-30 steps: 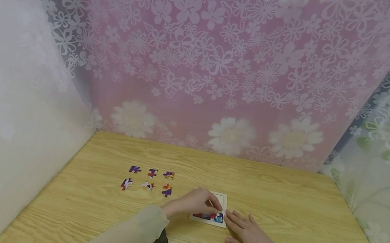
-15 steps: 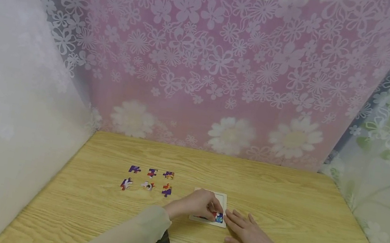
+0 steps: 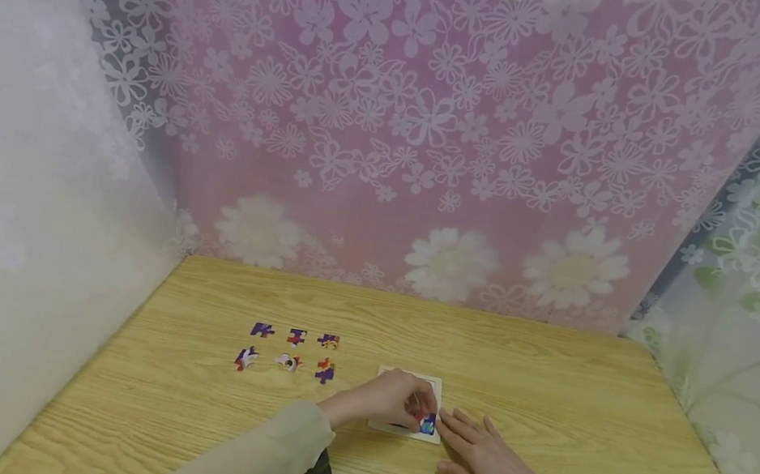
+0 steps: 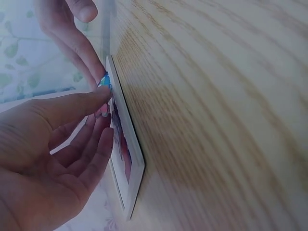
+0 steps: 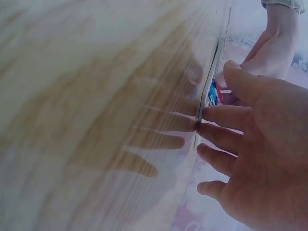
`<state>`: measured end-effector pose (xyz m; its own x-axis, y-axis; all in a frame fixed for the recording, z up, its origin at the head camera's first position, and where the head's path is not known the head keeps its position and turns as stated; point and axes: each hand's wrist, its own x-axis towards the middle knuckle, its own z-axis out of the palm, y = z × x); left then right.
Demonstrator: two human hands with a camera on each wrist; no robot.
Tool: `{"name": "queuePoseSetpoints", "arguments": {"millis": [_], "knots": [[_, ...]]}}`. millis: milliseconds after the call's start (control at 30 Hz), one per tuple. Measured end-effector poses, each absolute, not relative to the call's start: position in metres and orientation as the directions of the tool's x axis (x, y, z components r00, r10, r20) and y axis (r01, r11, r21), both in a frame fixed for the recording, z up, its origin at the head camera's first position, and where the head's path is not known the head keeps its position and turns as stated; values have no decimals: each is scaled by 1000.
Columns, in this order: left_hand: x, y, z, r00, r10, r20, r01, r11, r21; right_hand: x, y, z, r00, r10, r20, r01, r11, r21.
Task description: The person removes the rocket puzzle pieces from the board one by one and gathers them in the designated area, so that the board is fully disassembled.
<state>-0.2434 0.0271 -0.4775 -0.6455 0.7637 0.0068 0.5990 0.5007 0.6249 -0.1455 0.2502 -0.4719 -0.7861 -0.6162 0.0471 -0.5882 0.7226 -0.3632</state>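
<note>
My left hand (image 3: 389,396) bends over a small white puzzle tray (image 3: 424,438) and pinches a red and blue jigsaw piece (image 3: 427,423) at the tray's near right corner. In the left wrist view the thumb (image 4: 101,94) lies across that piece (image 4: 105,79), with the other fingers behind it. More coloured puzzle picture (image 4: 126,156) lies in the tray along its near side, mostly hidden by the hand in the head view. My right hand (image 3: 490,462) lies with fingers extended and spread, fingertips (image 5: 204,129) right at the tray's right edge.
Several loose jigsaw pieces (image 3: 290,363) lie in two rows on the wooden table (image 3: 551,377), left of the tray. A black object (image 3: 319,471) shows beneath the left sleeve. Flower-patterned curtains (image 3: 393,149) stand behind and at the sides of the table.
My left thumb and fingertips have shifted slightly toward the tray's near edge and now pinch the corner piece from its left side. The right hand has stayed in place.
</note>
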Motion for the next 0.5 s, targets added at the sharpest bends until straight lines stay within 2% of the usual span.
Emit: {"name": "queuePoseSetpoints", "arguments": {"millis": [500], "knots": [[-244,14,-478,-675,738,-2,453,417,788,-147,249,-469,-797,-603,6,-561,737,-376]]}}
